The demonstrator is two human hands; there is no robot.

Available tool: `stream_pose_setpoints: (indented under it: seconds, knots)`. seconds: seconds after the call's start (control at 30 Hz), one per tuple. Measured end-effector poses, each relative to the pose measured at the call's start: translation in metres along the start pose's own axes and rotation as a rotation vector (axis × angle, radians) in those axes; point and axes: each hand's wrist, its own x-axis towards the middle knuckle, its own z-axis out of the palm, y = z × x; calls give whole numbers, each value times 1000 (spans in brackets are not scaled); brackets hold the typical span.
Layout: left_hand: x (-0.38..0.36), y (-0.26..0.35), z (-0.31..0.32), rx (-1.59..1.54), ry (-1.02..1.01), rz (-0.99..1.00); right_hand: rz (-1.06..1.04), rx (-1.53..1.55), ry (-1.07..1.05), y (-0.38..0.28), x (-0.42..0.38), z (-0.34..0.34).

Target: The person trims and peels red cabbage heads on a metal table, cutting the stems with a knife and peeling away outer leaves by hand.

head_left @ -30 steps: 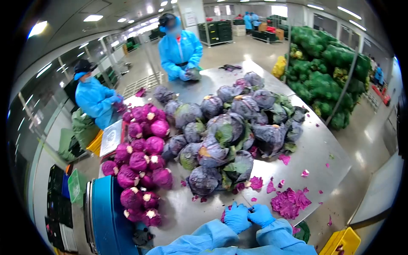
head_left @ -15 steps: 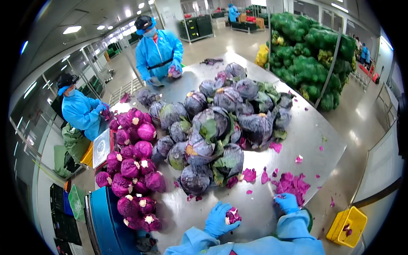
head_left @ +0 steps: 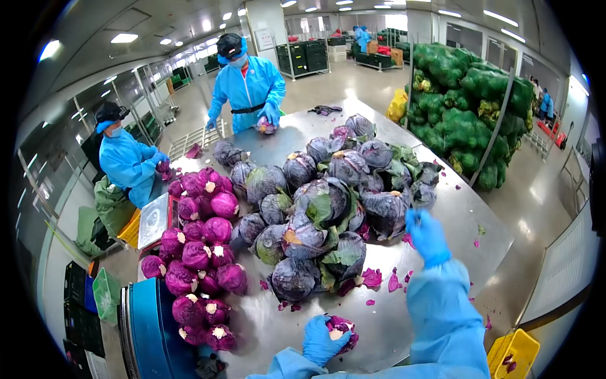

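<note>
My left hand is wrapped round a trimmed purple cabbage near the table's front edge; its pale cut stem shows. My right hand is raised over the right part of the metal table, beside the untrimmed cabbages. Its fingers are pressed together, and what they hold, if anything, is too small to make out. Dark cabbages with green outer leaves fill the middle. Peeled bright purple cabbages are stacked at the left.
Two co-workers in blue handle cabbages across the table. A scale stands at the left edge. Green net sacks are piled behind right. Leaf scraps lie about. A yellow basket stands on the floor.
My right hand has moved up and forward from the leaf scraps to beside the dark cabbages. My left hand and its cabbage are slightly lower. The far co-worker's hands have moved apart.
</note>
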Motion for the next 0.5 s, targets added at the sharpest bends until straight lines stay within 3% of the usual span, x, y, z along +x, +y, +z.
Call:
stream_pose_setpoints:
  seconds: [0.13, 0.2, 0.27, 0.33, 0.4, 0.5]
  knots:
    - [-10, -7, 13, -81, 20, -88, -34, 108, 106, -44, 89, -22]
    - [-10, -13, 20, -64, 42, -75, -1, 450, 1, -63, 88, -25]
    - [-9, -7, 15, -101, 59, -77, 65, 776, -161, -90, 58, -23]
    - [-5, 1, 9, -144, 71, -90, 207, 755, -411, -97, 11, -12]
    - [-5, 7, 5, -189, 79, -121, 204, 505, -516, -63, -43, 25]
    - [-10, -7, 20, -52, 76, -172, 514, 634, -688, -29, -132, 63]
